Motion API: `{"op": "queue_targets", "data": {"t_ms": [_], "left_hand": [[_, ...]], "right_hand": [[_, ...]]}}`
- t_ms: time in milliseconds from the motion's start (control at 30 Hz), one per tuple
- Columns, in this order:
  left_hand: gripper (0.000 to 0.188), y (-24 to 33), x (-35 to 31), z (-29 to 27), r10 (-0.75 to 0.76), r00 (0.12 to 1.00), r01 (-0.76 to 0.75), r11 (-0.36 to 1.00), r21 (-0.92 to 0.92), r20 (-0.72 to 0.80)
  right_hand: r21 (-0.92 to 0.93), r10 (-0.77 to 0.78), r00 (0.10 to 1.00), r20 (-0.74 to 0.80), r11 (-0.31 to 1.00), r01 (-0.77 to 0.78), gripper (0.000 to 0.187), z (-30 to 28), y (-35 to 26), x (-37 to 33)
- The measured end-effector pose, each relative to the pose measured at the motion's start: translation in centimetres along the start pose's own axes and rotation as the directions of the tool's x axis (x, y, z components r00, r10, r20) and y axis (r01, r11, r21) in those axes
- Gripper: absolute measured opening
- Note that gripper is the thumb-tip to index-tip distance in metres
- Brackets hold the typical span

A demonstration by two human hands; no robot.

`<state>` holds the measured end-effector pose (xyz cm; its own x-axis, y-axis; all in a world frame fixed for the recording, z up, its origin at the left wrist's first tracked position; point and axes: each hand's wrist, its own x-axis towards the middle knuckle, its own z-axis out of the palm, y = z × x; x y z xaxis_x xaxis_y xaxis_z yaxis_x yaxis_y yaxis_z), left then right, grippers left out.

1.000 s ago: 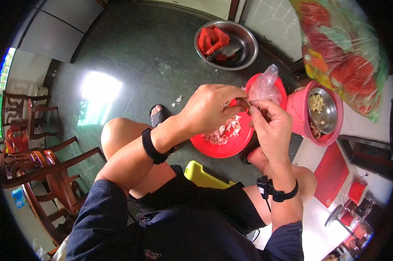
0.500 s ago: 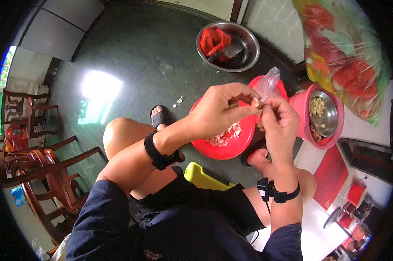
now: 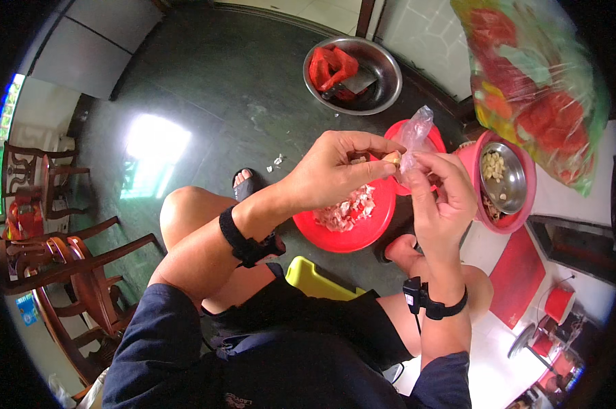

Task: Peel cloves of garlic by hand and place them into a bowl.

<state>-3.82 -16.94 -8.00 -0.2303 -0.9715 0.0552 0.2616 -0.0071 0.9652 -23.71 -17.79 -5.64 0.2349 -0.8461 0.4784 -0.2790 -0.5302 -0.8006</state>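
A garlic clove with tan skin is pinched between the thumb and fingers of my left hand. Just right of it, my right hand has its thumb and forefinger closed in a pinch; a pale, filmy bit shows at the tips, but I cannot tell it from the clear plastic bag behind. Below my hands is a red basin holding a heap of whitish-pink garlic peels. To the right, peeled cloves lie in a steel bowl, which rests in a pink tub.
A large steel basin ahead holds a red plastic bag and a cleaver. A bulging patterned plastic bag hangs at the upper right. A yellow-green stool stands between my legs; wooden chairs are at left.
My right fingertips have drawn slightly away from the clove to the right. My left hand still pinches the clove. The whole view has shifted a little.
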Motion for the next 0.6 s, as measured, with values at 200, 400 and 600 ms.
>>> {"op": "queue_targets", "data": {"t_ms": [200,400,600], "left_hand": [[0.027,0.3,-0.4,-0.3,-0.110,0.994,0.106,0.978,0.179,0.016],[0.025,0.6,-0.5,0.0,-0.085,0.992,0.077,0.993,0.087,0.090],[0.023,0.8,-0.7,-0.2,-0.107,0.985,0.106,0.994,0.018,0.132]], "right_hand": [[0.002,-0.042,0.998,0.036,0.999,0.042,0.014,0.5,0.3,0.1],[0.079,0.053,0.997,0.056,0.995,-0.058,0.005,0.4,0.8,-0.2],[0.001,0.012,0.998,0.056,1.000,-0.012,0.002,1.2,0.6,-0.1]]}}
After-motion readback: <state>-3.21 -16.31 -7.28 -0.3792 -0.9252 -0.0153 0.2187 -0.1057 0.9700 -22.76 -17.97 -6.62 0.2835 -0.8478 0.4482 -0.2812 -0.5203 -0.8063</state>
